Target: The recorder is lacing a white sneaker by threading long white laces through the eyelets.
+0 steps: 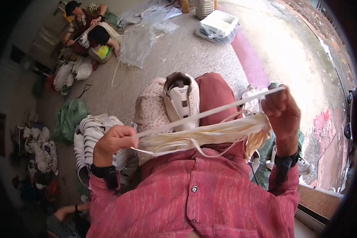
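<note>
A white shoelace [210,112] is stretched taut between my two hands, rising toward the right. My left hand [114,143] pinches one part of it, with a short tail sticking out below the fingers. My right hand [282,109] is closed round the other end, held higher. Beneath the lace, a bundle of cream laces [202,137] lies across my lap, and a thin loop hangs from it. A beige-white shoe [181,97] with a brown lining rests between my knees, toe toward me; no lace shows through its eyelets.
Stacked white shoe pieces [103,129] stand at my left beside a green bag [69,119]. More shoes [303,166] lie at my right. Ahead are a white foam box [220,22] and clear plastic sheeting [139,43]. Another person [85,23] sits working at the far left.
</note>
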Demonstrator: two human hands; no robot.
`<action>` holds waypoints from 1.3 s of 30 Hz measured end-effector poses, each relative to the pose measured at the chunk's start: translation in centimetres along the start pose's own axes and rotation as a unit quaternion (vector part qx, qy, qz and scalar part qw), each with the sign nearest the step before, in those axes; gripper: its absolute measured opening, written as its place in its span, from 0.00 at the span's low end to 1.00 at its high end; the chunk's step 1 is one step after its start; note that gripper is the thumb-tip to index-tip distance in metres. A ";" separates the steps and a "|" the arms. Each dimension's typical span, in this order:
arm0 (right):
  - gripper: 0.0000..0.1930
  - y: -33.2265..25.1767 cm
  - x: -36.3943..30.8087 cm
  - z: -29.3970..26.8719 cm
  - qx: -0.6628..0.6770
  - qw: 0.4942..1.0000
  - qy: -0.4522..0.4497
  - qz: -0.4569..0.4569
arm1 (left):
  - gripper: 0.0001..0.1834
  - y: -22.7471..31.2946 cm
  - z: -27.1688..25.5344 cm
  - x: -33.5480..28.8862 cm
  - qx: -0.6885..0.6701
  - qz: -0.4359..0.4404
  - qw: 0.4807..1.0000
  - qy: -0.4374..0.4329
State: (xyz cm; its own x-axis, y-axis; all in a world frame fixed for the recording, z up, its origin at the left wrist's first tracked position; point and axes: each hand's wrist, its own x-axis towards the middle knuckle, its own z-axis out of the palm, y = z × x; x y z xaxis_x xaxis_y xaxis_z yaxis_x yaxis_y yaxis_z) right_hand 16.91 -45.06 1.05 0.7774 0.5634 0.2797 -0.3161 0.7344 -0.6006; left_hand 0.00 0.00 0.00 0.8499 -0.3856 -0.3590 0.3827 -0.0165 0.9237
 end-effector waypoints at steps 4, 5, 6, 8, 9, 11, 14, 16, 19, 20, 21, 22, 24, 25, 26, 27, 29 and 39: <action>0.09 3.0 -0.7 -0.6 -0.294 0.942 0.118 0.107 | 0.08 -1.2 -1.9 -2.2 -0.242 0.161 0.930 0.226; 0.08 3.6 -0.8 -0.8 -0.321 0.914 0.154 0.194 | 0.08 -1.3 -2.8 -2.4 -0.273 0.197 0.911 0.237; 0.11 4.1 -1.0 -1.1 -0.361 0.912 0.100 0.169 | 0.09 -1.4 -3.7 -2.6 -0.267 0.206 0.909 0.246; 0.24 4.3 -1.2 -2.1 -0.400 0.900 0.052 0.165 | 0.09 -1.2 -5.1 -3.3 -0.243 0.199 0.917 0.245; 0.30 4.1 -1.5 -2.8 -0.348 0.925 0.051 0.147 | 0.09 -1.8 -4.9 -2.8 -0.242 0.191 0.921 0.238; 0.40 2.9 -2.6 -4.7 -0.352 0.923 0.063 0.145 | 0.13 -2.6 -3.9 -1.4 0.156 0.051 0.894 0.416; 0.47 2.9 -5.3 -7.7 -0.395 0.892 0.094 0.201 | 0.30 -3.1 -0.5 1.4 0.499 0.138 0.798 0.309; 0.47 4.1 -7.0 -9.6 -0.463 0.851 0.099 0.227 | 0.37 -3.4 2.4 4.2 0.511 0.156 0.814 0.230; 0.33 7.0 -8.1 -11.2 -0.463 0.854 0.115 0.207 | 0.38 -3.6 6.2 7.5 0.634 0.188 0.738 0.132; 0.33 7.2 -8.1 -11.6 -0.468 0.852 0.115 0.203 | 0.38 -3.7 6.8 8.0 0.636 0.191 0.736 0.132; 0.29 7.4 -8.0 -11.7 -0.426 0.865 0.131 0.231 | 0.36 -4.1 7.5 8.2 0.621 0.188 0.752 0.114; 0.24 7.7 -7.8 -11.7 -0.369 0.881 0.144 0.259 | 0.34 -4.5 7.8 8.3 0.608 0.180 0.767 0.095; 0.21 6.9 -7.0 -11.1 -0.352 0.888 0.150 0.254 | 0.31 -4.9 7.0 7.7 0.582 0.156 0.795 0.067; 0.18 6.3 -6.5 -10.4 -0.338 0.881 0.185 0.274 | 0.28 -5.0 6.4 7.1 0.556 0.123 0.821 0.039; 0.15 5.5 -6.5 -9.1 -0.316 0.899 0.167 0.253 | 0.28 -4.9 6.0 6.0 0.555 0.128 0.821 0.040; 0.15 4.9 -6.4 -7.7 -0.314 0.902 0.166 0.245 | 0.26 -4.5 5.5 4.1 0.382 0.029 0.920 0.078; 0.15 3.8 -5.8 -4.8 -0.352 0.905 0.049 0.234 | 0.24 -2.5 3.7 0.5 0.155 -0.018 0.976 0.150; 0.12 5.5 -3.9 -0.2 -0.586 0.778 -0.159 0.158 | 0.29 0.9 0.6 -8.7 0.339 -0.176 0.922 0.069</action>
State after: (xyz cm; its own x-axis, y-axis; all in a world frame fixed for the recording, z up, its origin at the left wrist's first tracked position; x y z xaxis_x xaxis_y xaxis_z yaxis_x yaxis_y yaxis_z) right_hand 12.20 -43.28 -3.50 0.5292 0.8477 0.0375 0.3935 -0.2060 -0.8960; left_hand -7.24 2.80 4.01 0.7718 -0.1266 -0.6232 0.3694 -0.7084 0.6014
